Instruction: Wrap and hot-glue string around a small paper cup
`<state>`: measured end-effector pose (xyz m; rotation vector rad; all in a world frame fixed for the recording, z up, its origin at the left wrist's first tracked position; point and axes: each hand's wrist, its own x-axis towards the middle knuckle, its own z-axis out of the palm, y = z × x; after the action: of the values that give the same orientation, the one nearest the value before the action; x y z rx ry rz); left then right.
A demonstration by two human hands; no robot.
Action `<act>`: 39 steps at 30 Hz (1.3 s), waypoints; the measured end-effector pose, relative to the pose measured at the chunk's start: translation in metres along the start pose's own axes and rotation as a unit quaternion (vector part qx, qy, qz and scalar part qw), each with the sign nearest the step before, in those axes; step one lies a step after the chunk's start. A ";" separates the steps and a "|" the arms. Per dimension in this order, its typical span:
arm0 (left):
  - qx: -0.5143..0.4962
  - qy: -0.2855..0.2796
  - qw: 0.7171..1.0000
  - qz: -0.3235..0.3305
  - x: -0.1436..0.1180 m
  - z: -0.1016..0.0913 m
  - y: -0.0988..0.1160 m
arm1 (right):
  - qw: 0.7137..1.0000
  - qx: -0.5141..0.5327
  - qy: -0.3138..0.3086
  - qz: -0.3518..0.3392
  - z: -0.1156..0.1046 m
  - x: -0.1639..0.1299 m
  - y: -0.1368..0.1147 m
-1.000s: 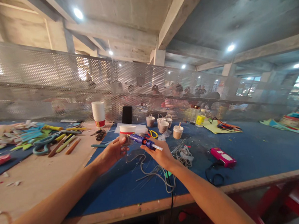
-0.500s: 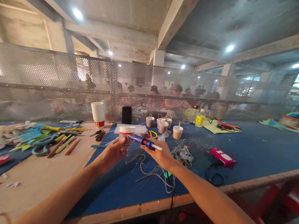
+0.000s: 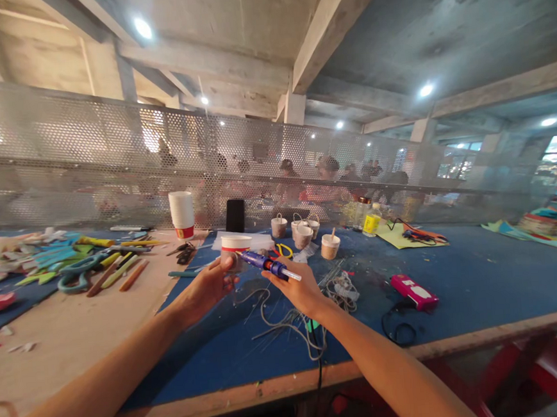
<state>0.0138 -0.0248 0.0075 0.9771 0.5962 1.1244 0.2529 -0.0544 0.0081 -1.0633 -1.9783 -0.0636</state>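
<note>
My left hand (image 3: 212,283) is closed around a paper cup (image 3: 235,242) with a white top and red band; its lower part is wrapped in grey-brown cord. A blue hot glue gun (image 3: 265,261) is gripped in my right hand (image 3: 297,287). Its nozzle points left and is at the side of the cup, just below the red band; whether it touches I cannot tell. A clear glue stick (image 3: 292,275) sticks out of the gun's back end. Loose grey cord (image 3: 287,323) lies on the blue table below my hands, partly hidden by my right hand.
Several small cord-wrapped cups (image 3: 302,235) stand behind my hands. Stacked paper cups (image 3: 181,214) and a phone (image 3: 235,216) are near the perforated screen (image 3: 249,146). Scissors (image 3: 79,275) and clay tools lie left. A pink device (image 3: 414,292) with a black cable sits right, beyond a yellow-labelled bottle (image 3: 372,221).
The whole view has shifted very slightly. Both hands keep the cup and the glue gun in nearly the same position.
</note>
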 end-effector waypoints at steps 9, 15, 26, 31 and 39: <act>-0.015 -0.003 1.000 -0.002 0.000 -0.002 0.000 | 1.000 0.010 0.001 0.008 0.000 0.000 0.002; -0.026 -0.003 1.000 -0.005 0.000 -0.001 0.001 | 1.000 0.011 0.000 0.012 0.000 0.000 0.001; -0.029 -0.011 1.000 -0.006 0.001 -0.005 -0.001 | 1.000 0.016 -0.001 0.017 -0.003 0.000 -0.002; -0.039 -0.011 0.999 -0.008 0.003 -0.007 -0.002 | 1.000 0.018 -0.004 0.016 -0.003 0.000 0.000; -0.045 -0.016 0.999 -0.019 0.001 -0.006 0.000 | 1.000 0.003 -0.001 0.017 -0.002 0.000 0.002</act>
<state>0.0092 -0.0217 0.0045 0.9023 0.5314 1.0905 0.2557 -0.0543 0.0087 -1.0929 -1.9605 -0.0390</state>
